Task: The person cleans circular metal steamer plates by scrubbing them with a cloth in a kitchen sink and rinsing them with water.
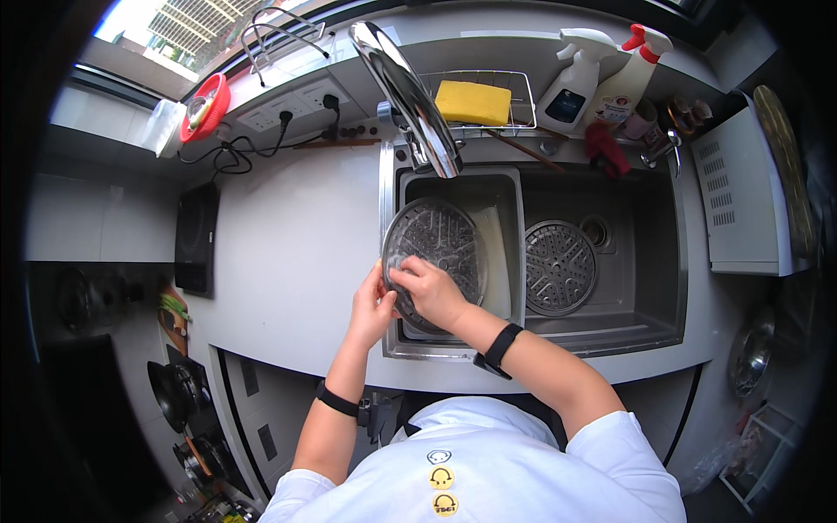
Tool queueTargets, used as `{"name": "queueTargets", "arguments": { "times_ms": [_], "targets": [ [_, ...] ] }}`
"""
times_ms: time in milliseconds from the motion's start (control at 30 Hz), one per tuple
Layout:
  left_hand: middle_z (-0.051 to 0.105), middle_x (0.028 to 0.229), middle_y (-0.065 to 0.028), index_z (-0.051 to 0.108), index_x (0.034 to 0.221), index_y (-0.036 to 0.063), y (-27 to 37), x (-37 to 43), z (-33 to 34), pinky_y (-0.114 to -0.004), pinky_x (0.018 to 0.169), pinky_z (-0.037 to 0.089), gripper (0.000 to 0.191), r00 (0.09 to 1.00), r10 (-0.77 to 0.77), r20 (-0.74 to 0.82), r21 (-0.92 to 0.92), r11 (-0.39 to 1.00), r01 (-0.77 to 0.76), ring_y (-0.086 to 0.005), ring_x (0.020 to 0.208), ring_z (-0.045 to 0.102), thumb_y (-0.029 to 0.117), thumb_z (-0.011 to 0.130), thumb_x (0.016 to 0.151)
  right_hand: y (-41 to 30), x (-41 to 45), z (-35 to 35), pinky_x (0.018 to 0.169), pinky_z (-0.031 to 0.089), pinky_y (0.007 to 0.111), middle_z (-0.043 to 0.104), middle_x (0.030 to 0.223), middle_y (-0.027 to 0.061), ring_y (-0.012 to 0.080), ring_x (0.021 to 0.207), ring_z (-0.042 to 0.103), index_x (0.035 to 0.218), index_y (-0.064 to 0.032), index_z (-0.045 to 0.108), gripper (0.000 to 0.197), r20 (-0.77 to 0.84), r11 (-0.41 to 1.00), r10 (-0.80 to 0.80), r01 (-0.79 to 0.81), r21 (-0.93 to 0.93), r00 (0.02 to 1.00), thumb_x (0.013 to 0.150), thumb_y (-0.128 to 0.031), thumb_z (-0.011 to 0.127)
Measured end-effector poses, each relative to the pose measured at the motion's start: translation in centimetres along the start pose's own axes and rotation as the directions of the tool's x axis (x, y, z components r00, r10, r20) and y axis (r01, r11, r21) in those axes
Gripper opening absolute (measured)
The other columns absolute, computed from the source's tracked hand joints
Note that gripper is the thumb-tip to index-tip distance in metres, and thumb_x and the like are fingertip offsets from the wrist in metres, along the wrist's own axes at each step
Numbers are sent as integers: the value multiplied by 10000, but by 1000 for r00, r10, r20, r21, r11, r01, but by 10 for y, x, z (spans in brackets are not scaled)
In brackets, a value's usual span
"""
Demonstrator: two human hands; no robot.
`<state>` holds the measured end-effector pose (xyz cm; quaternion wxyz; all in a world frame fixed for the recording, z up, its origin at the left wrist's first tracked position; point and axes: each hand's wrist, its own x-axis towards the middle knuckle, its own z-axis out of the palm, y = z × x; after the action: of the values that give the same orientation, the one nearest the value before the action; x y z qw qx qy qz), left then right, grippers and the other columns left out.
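Note:
A round perforated metal steamer plate (444, 229) is tilted over the left basin of the sink. My left hand (376, 304) grips its lower left rim. My right hand (425, 287) is pressed on the plate near that same rim, fingers curled over something pale and glossy, perhaps a scrubber; I cannot tell exactly what. Beneath and right of the plate, a pale flat object (495, 261) lies in the left basin. A second perforated steamer plate (560, 268) rests in the right basin, beside the drain (594, 230).
A chrome faucet (409, 98) arches over the left basin. Behind it are a wire rack (523, 98) with a yellow sponge (473, 103), and spray bottles (575, 82). A red cloth (607, 150) hangs at the sink's back edge. A white appliance (742, 189) stands right; an induction cooktop (196, 238) sits left.

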<state>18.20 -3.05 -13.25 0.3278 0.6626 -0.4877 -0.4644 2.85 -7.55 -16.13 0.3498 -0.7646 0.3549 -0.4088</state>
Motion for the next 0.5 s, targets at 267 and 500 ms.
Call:
{"name": "queueTargets", "arguments": {
  "times_ms": [267, 500],
  "targets": [
    [494, 998, -15, 292, 1467, 51, -3, -1, 0, -229, 623, 556, 699, 994, -49, 93, -61, 997, 55, -84, 821, 552, -138, 460, 815, 11, 26, 0, 743, 517, 419, 573, 969, 162, 378, 890, 601, 1050, -34, 575, 338, -69, 985, 149, -142, 94, 986, 726, 62, 567],
    [491, 991, -10, 342, 1440, 38, 3, -2, 1, -233, 631, 568, 692, 991, -102, 85, -127, 985, 113, -85, 795, 551, -128, 458, 779, -2, 9, 3, 725, 521, 423, 568, 943, 134, 369, 836, 604, 967, -47, 576, 268, 79, 996, 65, -70, 62, 995, 713, 33, 600]
  ]
}}
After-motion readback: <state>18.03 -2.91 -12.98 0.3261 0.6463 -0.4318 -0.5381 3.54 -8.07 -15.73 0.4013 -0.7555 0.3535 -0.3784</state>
